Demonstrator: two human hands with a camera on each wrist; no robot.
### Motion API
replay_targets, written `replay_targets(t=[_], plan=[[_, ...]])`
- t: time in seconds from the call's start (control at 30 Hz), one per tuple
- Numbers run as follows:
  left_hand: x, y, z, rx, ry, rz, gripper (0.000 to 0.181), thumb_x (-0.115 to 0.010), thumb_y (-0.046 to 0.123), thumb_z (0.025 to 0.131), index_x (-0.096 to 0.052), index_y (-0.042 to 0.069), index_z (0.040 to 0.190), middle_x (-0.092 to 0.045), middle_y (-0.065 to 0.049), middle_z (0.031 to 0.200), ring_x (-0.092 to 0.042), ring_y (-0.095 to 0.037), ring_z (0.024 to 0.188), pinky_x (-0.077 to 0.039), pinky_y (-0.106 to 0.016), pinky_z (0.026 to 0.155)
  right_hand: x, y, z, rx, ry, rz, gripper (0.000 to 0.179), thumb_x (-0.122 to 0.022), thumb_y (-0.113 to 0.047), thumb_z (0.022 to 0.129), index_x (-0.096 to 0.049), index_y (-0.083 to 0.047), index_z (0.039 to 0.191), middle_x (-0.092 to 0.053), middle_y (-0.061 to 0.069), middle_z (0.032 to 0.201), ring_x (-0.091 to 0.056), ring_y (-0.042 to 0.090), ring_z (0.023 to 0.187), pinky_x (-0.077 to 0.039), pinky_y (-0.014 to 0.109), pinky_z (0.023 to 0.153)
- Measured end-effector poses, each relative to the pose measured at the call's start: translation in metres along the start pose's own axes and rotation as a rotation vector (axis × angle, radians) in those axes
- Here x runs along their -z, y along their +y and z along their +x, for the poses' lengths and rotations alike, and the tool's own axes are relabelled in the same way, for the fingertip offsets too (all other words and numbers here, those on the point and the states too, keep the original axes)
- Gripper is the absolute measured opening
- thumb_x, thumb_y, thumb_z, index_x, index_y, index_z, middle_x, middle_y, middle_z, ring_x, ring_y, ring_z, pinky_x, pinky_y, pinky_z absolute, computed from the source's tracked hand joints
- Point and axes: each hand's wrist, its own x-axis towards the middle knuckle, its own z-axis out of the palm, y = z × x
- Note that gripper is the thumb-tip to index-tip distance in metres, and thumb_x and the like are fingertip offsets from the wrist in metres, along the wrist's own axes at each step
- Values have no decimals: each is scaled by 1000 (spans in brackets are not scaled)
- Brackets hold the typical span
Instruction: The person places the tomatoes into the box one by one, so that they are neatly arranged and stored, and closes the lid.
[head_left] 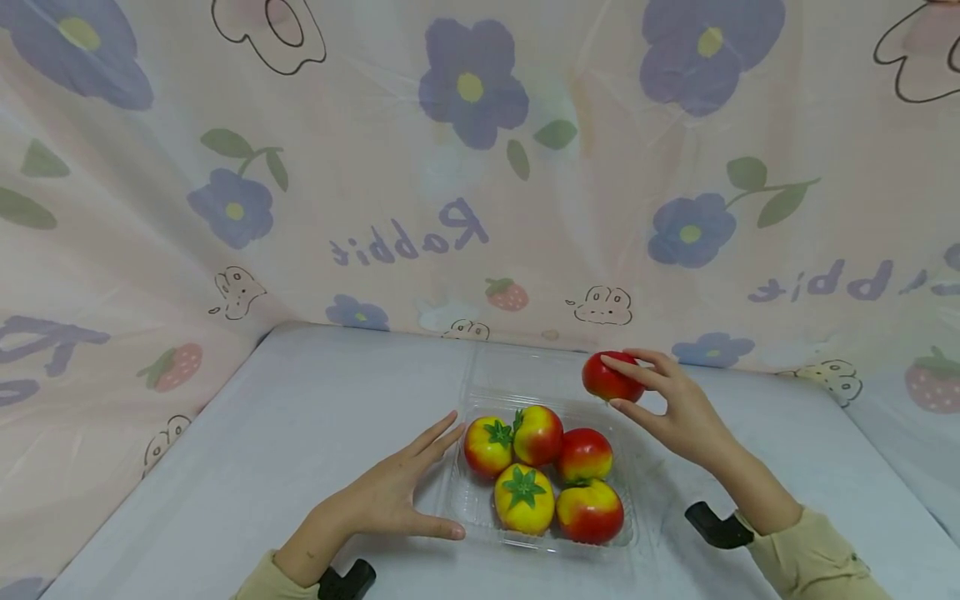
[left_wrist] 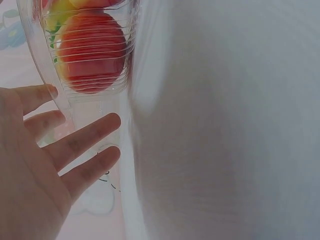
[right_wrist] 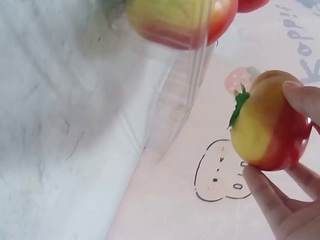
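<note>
My right hand (head_left: 678,408) holds a red and yellow tomato (head_left: 609,377) between thumb and fingers, raised over the back right of a clear plastic box (head_left: 540,546). In the right wrist view that tomato (right_wrist: 272,122) shows its green leafy top turned to the left. Inside the box sit several more tomatoes, among them a mostly yellow one (head_left: 525,500) at the front and a redder one (head_left: 585,454) at the right. My left hand (head_left: 390,492) is spread beside the box's left wall, fingers straight, fingertips right at the rim. The left wrist view shows its fingers (left_wrist: 82,142) extended near the ridged plastic.
The box's clear lid (head_left: 517,371) lies folded back behind it. A white cloth covers the table (head_left: 337,400). Behind and at the sides hangs a printed curtain (head_left: 360,167) with flowers and rabbits. Black wrist mounts (head_left: 718,527) sit at both sleeves.
</note>
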Motion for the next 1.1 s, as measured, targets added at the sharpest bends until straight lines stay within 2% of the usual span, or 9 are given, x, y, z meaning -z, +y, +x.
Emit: replay_targets(t=[0.3, 0.57, 0.8, 1.1], plan=[[-1, -2, 0, -15, 6, 13, 108, -72, 66, 70, -17, 27, 155, -5, 4, 163, -30, -33, 142, -39, -61, 102, 0, -13, -1, 32, -28, 12, 58, -79, -9, 78, -60, -22, 131, -49, 12, 135, -55, 35, 114, -57, 47, 78], [0, -1, 1, -12, 9, 18, 107, -72, 66, 70, -12, 36, 154, -6, 4, 163, -30, -32, 142, -39, -61, 102, -2, -28, -2, 86, -44, 33, 57, -79, -10, 78, -61, -24, 129, -49, 9, 136, -55, 32, 116, -57, 43, 79], [-1, 0, 1, 4, 7, 10, 108, -72, 66, 70, -16, 30, 155, -6, 4, 163, -31, -32, 142, -39, -62, 102, -2, -40, -2, 85, -92, 49, 57, -78, -11, 79, -59, -28, 130, -48, 9, 139, -54, 33, 118, -58, 42, 79], [-2, 0, 1, 3, 8, -1, 108, -73, 66, 69, -20, 27, 154, -6, 4, 163, -32, -33, 141, -39, -62, 102, -6, -57, 0, 142, -134, 68, 58, -80, -9, 76, -62, -26, 128, -49, 9, 138, -55, 36, 117, -59, 38, 76]])
